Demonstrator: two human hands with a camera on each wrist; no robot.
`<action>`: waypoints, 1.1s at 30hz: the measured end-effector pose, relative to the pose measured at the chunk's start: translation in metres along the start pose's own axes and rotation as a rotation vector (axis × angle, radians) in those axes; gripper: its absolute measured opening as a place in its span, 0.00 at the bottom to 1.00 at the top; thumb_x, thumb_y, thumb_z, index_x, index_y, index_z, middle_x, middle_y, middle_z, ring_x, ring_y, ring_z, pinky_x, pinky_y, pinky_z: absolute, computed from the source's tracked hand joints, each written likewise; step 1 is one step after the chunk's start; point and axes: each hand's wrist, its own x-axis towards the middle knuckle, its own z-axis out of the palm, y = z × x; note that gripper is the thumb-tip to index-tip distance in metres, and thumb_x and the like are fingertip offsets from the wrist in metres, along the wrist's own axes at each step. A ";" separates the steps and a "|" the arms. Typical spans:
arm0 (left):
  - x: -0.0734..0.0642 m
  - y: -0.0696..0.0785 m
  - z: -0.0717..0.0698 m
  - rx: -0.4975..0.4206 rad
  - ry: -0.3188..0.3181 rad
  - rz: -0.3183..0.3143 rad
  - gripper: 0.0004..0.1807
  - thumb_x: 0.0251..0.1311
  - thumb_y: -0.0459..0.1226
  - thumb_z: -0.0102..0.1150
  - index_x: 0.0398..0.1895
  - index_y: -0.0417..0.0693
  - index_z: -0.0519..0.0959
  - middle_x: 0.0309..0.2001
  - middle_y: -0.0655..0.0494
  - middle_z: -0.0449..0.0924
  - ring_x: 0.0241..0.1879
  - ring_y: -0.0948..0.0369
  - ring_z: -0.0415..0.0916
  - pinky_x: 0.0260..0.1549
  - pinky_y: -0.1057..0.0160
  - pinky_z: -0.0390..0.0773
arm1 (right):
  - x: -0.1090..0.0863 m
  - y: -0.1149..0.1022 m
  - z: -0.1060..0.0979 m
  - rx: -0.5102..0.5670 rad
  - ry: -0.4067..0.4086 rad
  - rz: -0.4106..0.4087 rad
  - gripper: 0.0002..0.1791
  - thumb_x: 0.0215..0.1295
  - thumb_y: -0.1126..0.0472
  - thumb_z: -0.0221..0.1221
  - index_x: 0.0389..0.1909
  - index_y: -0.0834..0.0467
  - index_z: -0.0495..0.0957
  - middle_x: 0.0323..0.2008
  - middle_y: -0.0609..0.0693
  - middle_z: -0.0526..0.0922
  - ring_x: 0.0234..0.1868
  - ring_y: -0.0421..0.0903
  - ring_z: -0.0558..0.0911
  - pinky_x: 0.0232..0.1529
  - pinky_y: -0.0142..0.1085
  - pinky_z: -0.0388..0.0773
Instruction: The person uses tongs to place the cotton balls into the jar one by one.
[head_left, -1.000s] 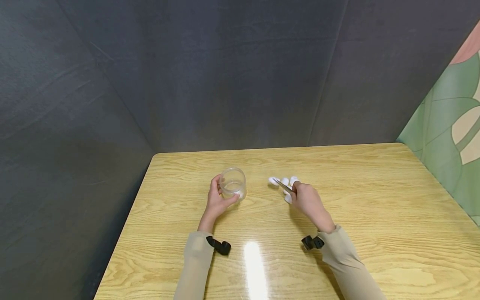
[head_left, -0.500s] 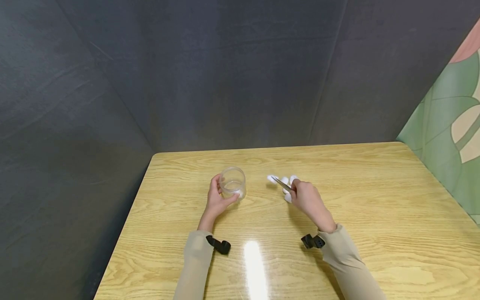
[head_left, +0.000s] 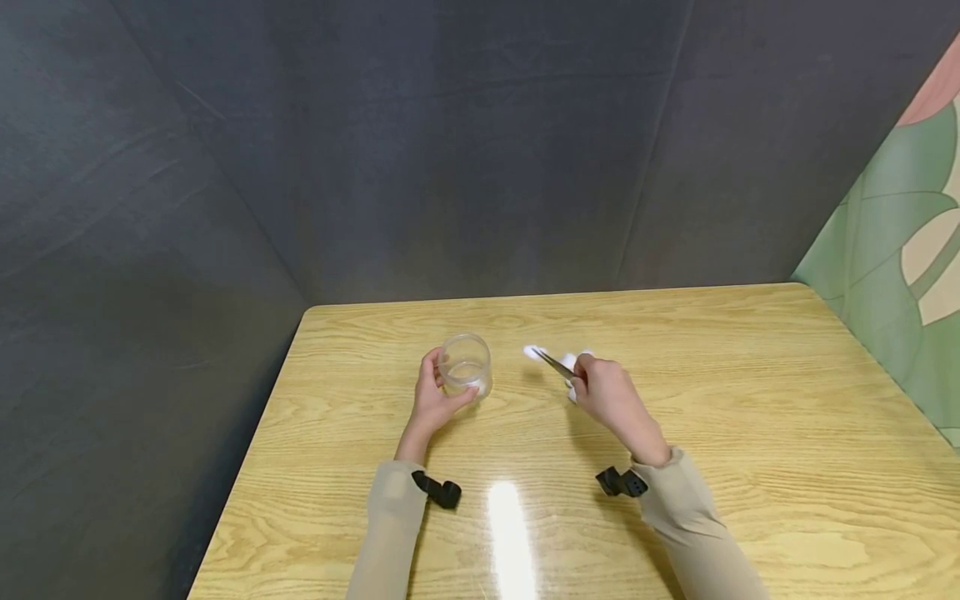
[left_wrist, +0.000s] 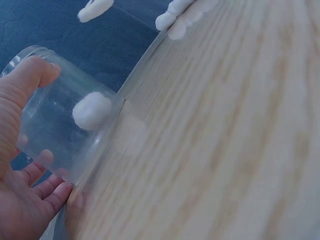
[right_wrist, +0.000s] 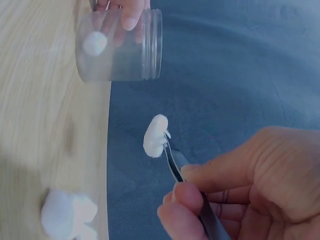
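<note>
My left hand grips a clear plastic jar that stands upright on the table, thumb on the near side and fingers round the far side. One cotton ball lies at the bottom of the jar. To the right, my right hand pinches metal tweezers between thumb and fingers. A second cotton ball is squeezed in the tweezers' tips, raised above the table and apart from the jar. Several more cotton balls lie in a cluster on the table beneath my right hand, which partly hides them in the head view.
The wooden table has a dark padded wall behind it and another on the left. A green and pink patterned surface borders it on the right. Small black wrist cameras sit on both sleeves.
My right hand has moved slightly left, carrying the cotton ball in the tweezers away from the cluster, closer to the jar. The left hand and jar have stayed in place.
</note>
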 end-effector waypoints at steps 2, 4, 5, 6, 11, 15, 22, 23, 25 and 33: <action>0.000 0.000 0.000 -0.002 -0.001 0.000 0.46 0.43 0.32 0.72 0.65 0.44 0.56 0.61 0.41 0.62 0.58 0.45 0.63 0.54 0.46 0.65 | 0.000 -0.003 0.000 0.009 -0.003 0.003 0.07 0.57 0.73 0.56 0.23 0.62 0.70 0.16 0.50 0.71 0.16 0.43 0.66 0.16 0.33 0.63; 0.000 0.001 0.000 -0.005 -0.001 -0.002 0.46 0.43 0.32 0.72 0.66 0.43 0.56 0.61 0.40 0.62 0.58 0.44 0.62 0.54 0.45 0.65 | 0.000 -0.006 -0.001 0.014 0.000 -0.003 0.07 0.57 0.73 0.56 0.23 0.62 0.70 0.17 0.51 0.71 0.16 0.43 0.66 0.17 0.34 0.63; -0.001 0.002 0.000 -0.010 -0.003 -0.002 0.46 0.44 0.31 0.71 0.66 0.43 0.56 0.62 0.39 0.61 0.58 0.43 0.62 0.55 0.45 0.64 | 0.001 -0.007 -0.001 0.012 0.002 -0.008 0.08 0.57 0.73 0.56 0.23 0.62 0.70 0.17 0.51 0.71 0.16 0.43 0.66 0.17 0.34 0.63; -0.002 0.006 -0.001 -0.014 -0.006 0.002 0.45 0.44 0.30 0.71 0.66 0.41 0.56 0.61 0.37 0.61 0.58 0.41 0.62 0.54 0.44 0.64 | 0.001 -0.008 -0.001 0.010 0.005 -0.013 0.08 0.56 0.73 0.57 0.23 0.62 0.70 0.17 0.51 0.71 0.17 0.43 0.67 0.17 0.34 0.64; -0.009 0.029 -0.003 -0.033 -0.022 0.019 0.44 0.44 0.27 0.68 0.65 0.33 0.54 0.60 0.31 0.60 0.57 0.37 0.61 0.53 0.41 0.64 | 0.003 -0.013 0.000 -0.002 0.031 -0.041 0.08 0.55 0.74 0.58 0.22 0.61 0.70 0.17 0.50 0.71 0.18 0.44 0.67 0.18 0.35 0.65; -0.010 0.030 -0.003 -0.022 -0.019 0.028 0.44 0.44 0.27 0.68 0.64 0.33 0.55 0.59 0.31 0.60 0.57 0.37 0.61 0.53 0.42 0.64 | 0.004 -0.016 0.001 0.003 0.029 -0.050 0.08 0.55 0.74 0.58 0.22 0.62 0.71 0.17 0.50 0.71 0.18 0.44 0.68 0.18 0.35 0.65; -0.001 0.000 0.000 -0.008 -0.002 0.003 0.45 0.44 0.31 0.71 0.66 0.43 0.56 0.61 0.41 0.62 0.57 0.44 0.63 0.53 0.47 0.66 | 0.006 -0.024 0.002 0.020 0.000 -0.040 0.08 0.56 0.73 0.59 0.22 0.61 0.71 0.17 0.50 0.71 0.18 0.44 0.68 0.19 0.35 0.66; 0.000 -0.001 0.000 -0.007 -0.002 0.001 0.46 0.44 0.32 0.71 0.66 0.43 0.56 0.61 0.41 0.62 0.57 0.45 0.63 0.53 0.47 0.66 | 0.006 -0.025 0.002 0.024 -0.005 -0.036 0.08 0.56 0.73 0.58 0.22 0.61 0.71 0.17 0.50 0.71 0.18 0.44 0.68 0.19 0.35 0.66; 0.000 -0.001 0.001 -0.012 -0.001 -0.003 0.46 0.44 0.32 0.71 0.66 0.44 0.56 0.61 0.41 0.62 0.58 0.44 0.63 0.54 0.47 0.66 | 0.006 -0.027 0.002 0.031 -0.010 -0.032 0.08 0.57 0.73 0.59 0.23 0.61 0.71 0.17 0.49 0.71 0.18 0.44 0.68 0.18 0.34 0.65; -0.010 0.031 -0.003 -0.038 -0.017 0.005 0.44 0.44 0.27 0.68 0.65 0.33 0.54 0.60 0.30 0.60 0.56 0.35 0.61 0.52 0.41 0.64 | 0.007 -0.032 0.002 0.051 -0.020 -0.056 0.08 0.57 0.73 0.58 0.23 0.62 0.71 0.17 0.49 0.71 0.17 0.43 0.67 0.18 0.33 0.64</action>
